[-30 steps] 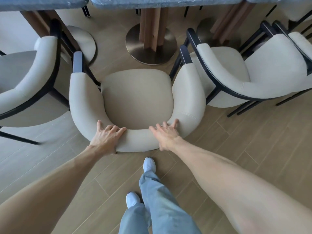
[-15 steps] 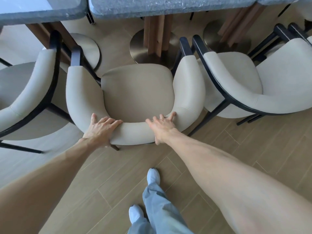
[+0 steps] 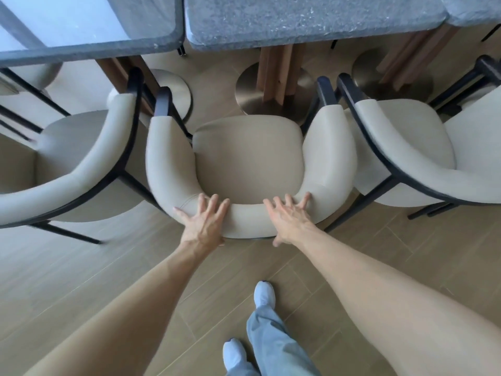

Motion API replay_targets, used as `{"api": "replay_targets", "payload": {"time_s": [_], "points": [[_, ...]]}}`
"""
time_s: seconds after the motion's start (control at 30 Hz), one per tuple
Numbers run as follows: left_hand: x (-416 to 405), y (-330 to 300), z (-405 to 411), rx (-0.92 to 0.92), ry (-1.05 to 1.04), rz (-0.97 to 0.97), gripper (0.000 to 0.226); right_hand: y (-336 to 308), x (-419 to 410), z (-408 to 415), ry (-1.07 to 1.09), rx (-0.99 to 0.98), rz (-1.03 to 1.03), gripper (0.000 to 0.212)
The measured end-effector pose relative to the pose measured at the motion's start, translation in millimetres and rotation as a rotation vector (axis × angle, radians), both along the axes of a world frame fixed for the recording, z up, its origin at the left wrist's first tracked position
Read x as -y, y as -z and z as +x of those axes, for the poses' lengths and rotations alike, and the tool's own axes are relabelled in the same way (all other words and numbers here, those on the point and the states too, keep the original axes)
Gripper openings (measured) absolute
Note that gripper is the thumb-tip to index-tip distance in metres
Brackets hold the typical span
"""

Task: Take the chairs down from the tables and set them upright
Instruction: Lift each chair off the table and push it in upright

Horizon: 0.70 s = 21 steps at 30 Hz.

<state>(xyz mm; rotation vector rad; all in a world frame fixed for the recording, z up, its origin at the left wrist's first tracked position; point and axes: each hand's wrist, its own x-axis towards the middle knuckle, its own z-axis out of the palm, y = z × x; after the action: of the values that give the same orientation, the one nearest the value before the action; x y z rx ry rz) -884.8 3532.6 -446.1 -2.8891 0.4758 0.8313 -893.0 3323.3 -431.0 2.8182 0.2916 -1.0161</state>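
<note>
Resting flat, both hands [image 3: 204,221] on chair back [image 3: 246,222]

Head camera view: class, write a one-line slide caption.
Both open hands, left hand and right hand, rest on the backrest of the upright middle chair facing the grey table.

There are no words, numbers, labels or signs to read anywhere in the picture.
</note>
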Motion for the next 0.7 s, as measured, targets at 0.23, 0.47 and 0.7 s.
{"api": "replay_targets", "payload": {"time_s": [0.23,0.47,0.7], "points": [[0.8,6.3,8.4,0.005,0.021,0.017,0.097,6.4,-0.2,10.0,-0.050,-0.014,-0.059,0.079],[-12.6,3.2,21.1,0.025,0.034,0.051,0.102,7.6,-13.7,17.6,-0.018,0.012,-0.015,0.076],[-7.5,2.9,19.3,0.026,0.023,0.067,0.106,9.0,-6.2,8.5,-0.003,0.066,0.038,0.079]]}}
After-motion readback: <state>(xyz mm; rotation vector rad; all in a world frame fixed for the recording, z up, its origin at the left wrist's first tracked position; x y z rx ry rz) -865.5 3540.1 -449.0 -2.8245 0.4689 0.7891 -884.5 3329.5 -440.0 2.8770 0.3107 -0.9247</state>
